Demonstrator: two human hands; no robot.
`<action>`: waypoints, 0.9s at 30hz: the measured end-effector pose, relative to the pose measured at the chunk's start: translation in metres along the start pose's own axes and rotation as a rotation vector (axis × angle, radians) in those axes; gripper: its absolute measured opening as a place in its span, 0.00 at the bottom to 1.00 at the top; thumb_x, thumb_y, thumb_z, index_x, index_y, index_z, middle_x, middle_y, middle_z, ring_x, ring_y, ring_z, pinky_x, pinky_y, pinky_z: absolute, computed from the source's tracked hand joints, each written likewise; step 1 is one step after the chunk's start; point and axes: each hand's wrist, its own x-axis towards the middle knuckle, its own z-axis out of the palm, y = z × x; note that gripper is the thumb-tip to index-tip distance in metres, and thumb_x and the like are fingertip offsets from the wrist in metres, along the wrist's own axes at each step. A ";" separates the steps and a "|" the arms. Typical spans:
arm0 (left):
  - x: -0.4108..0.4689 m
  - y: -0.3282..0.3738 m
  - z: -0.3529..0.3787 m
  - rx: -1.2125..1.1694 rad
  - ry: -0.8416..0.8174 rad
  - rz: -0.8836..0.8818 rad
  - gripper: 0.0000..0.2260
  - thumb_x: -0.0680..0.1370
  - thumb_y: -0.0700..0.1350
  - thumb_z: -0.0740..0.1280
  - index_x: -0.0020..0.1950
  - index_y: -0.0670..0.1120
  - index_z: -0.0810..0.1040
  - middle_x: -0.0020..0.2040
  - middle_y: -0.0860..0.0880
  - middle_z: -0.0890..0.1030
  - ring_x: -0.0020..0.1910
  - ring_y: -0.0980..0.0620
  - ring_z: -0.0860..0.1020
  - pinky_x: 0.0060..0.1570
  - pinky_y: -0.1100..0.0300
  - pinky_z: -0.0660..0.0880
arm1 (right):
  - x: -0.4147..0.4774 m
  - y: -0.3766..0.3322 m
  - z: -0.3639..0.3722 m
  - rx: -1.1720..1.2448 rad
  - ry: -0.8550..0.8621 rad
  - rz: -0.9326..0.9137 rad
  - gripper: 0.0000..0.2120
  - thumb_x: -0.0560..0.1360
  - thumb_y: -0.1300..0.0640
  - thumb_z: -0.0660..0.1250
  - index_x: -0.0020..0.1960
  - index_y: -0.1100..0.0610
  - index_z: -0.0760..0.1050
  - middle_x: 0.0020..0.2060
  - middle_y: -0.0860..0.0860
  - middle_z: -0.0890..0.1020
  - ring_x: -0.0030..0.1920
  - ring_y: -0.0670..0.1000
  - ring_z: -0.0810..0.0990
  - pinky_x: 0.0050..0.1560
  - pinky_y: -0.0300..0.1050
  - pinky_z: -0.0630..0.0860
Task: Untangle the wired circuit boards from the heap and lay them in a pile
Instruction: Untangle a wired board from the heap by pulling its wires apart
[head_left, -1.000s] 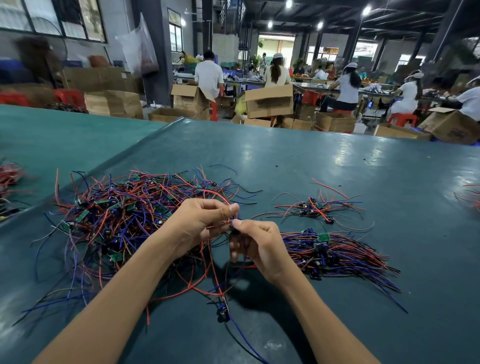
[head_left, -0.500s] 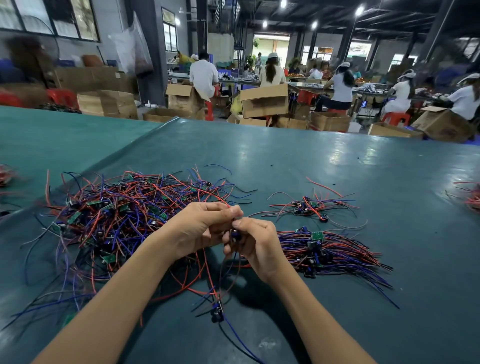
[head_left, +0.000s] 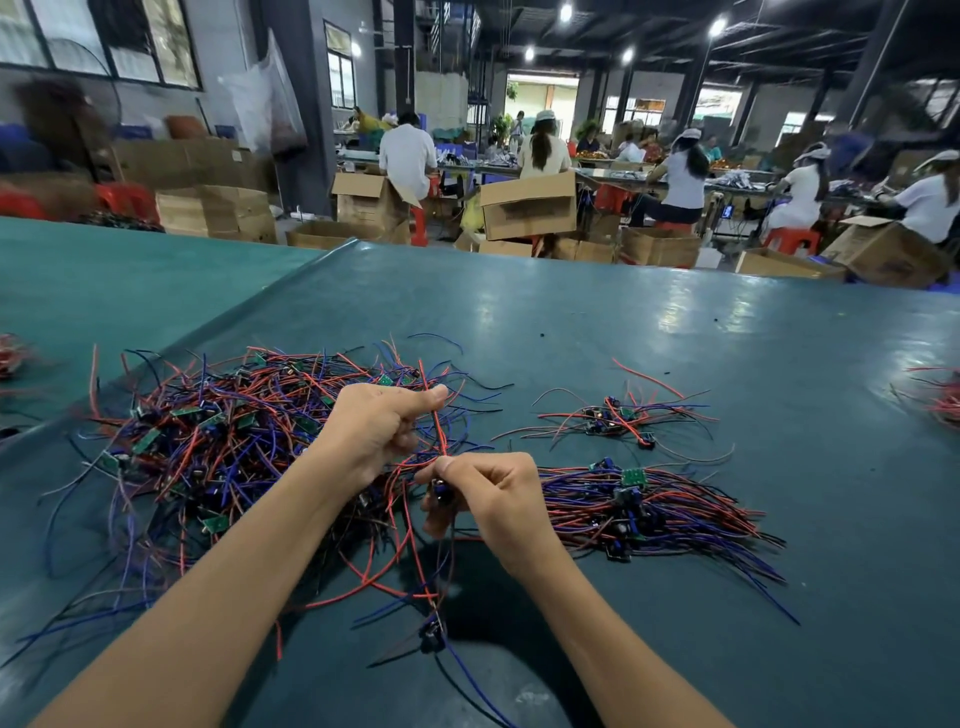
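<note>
Red wire (head_left: 438, 431) between heap (head_left: 234, 441) and pile (head_left: 654, 512)

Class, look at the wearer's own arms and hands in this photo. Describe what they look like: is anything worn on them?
The left hand and right hand are bare: no gloves and no rings that show. The left forearm and right forearm are uncovered as far as the frame reaches, with no sleeve, watch or bracelet in view.

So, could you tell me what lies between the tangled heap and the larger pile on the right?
In the head view, both hands: the left hand and right hand pinch a red wire between the heap and the larger pile.
</note>
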 end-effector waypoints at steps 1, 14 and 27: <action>0.004 0.002 -0.001 -0.002 0.026 -0.007 0.08 0.70 0.40 0.78 0.37 0.37 0.84 0.27 0.50 0.61 0.25 0.55 0.58 0.24 0.64 0.57 | -0.001 0.000 0.001 -0.012 -0.006 -0.002 0.12 0.77 0.59 0.65 0.40 0.62 0.85 0.28 0.56 0.81 0.26 0.56 0.80 0.30 0.48 0.79; 0.033 0.030 -0.001 -0.146 -0.014 -0.273 0.07 0.75 0.34 0.70 0.38 0.40 0.76 0.33 0.50 0.69 0.27 0.58 0.58 0.19 0.69 0.56 | -0.005 -0.003 -0.004 -0.063 -0.066 -0.067 0.13 0.81 0.63 0.65 0.42 0.67 0.84 0.30 0.58 0.82 0.26 0.53 0.82 0.29 0.42 0.77; -0.017 0.006 0.002 0.095 -0.365 -0.282 0.35 0.66 0.70 0.72 0.57 0.42 0.82 0.39 0.50 0.78 0.35 0.54 0.76 0.37 0.59 0.69 | 0.006 -0.004 -0.006 0.266 0.131 0.078 0.14 0.76 0.57 0.67 0.41 0.68 0.83 0.31 0.62 0.80 0.25 0.58 0.77 0.29 0.46 0.76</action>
